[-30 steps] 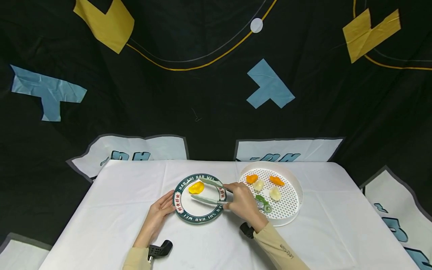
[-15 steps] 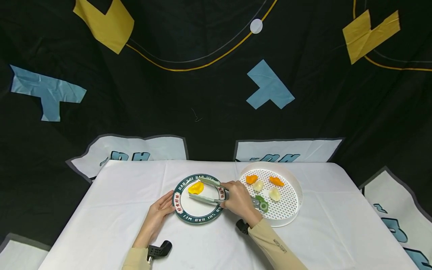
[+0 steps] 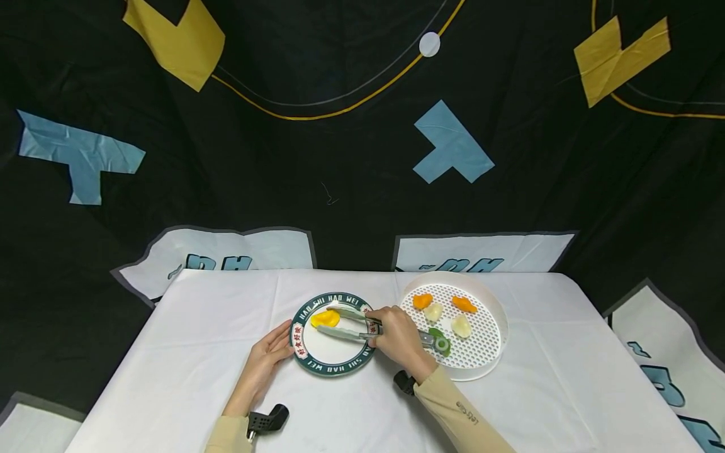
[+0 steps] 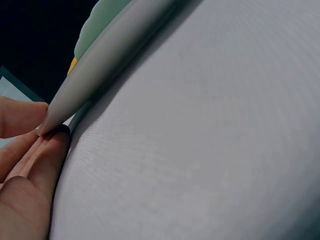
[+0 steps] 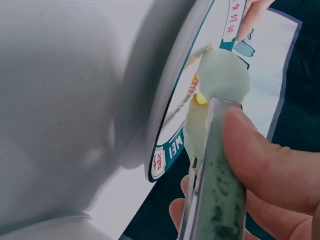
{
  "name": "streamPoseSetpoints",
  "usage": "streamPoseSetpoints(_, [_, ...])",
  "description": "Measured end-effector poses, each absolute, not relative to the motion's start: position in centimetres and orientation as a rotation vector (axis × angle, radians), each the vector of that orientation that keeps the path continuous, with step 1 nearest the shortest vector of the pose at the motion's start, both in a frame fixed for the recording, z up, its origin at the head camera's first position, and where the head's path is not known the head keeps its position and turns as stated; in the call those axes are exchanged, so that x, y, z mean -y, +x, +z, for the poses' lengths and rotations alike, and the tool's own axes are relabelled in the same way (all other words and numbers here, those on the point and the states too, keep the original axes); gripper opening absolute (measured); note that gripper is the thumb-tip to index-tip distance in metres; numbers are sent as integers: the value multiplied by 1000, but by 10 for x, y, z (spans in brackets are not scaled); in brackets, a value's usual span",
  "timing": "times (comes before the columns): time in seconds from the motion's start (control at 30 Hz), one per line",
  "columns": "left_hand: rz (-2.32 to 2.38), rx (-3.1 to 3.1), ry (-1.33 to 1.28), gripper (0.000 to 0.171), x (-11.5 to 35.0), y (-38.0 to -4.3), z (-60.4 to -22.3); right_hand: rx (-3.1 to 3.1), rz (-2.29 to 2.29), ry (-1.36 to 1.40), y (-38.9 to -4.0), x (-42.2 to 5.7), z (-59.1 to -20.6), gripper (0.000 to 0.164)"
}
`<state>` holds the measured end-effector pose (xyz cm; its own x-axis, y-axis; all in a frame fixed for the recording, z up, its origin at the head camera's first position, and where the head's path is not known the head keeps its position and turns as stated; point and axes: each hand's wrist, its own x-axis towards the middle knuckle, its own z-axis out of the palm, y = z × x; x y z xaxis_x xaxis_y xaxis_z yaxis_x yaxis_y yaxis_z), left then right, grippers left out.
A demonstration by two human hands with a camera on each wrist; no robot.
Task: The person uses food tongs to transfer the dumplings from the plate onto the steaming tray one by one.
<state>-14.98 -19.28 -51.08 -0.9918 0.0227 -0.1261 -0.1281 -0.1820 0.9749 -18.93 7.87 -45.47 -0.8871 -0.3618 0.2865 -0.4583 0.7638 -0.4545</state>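
My left hand [image 3: 266,360] pinches the left rim of a round plate [image 3: 334,368] with a green lettered border; in the left wrist view its thumb [image 4: 22,117] lies over the rim and the fingers below. My right hand [image 3: 399,336] grips tongs [image 3: 340,333] with pale green tips, reaching over the plate from the right. A yellow piece of food [image 3: 325,319], perhaps bell pepper, lies at the plate's upper left, by the tong tips. Whether the tips squeeze it I cannot tell; in the right wrist view the tongs [image 5: 220,180] mostly hide it.
Right of the plate stands a white round tray [image 3: 497,308] with a perforated floor. It holds orange pieces [image 3: 464,304], pale pieces [image 3: 461,326] and a green piece [image 3: 445,348] partly under the tongs' hinge end. A white cloth [image 3: 187,352] covers the table.
The tong arms have drawn closer together, and the tips have shifted slightly left. The yellow piece has slid a little left and down on the plate. My left hand and the plate have stayed put.
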Motion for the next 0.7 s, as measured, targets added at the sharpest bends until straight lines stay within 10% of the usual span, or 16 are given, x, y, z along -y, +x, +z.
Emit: streamPoseSetpoints(0.7, [2374, -1915, -86, 64, 194, -149, -513, 2653, 885, 646, -176, -100, -451, 43])
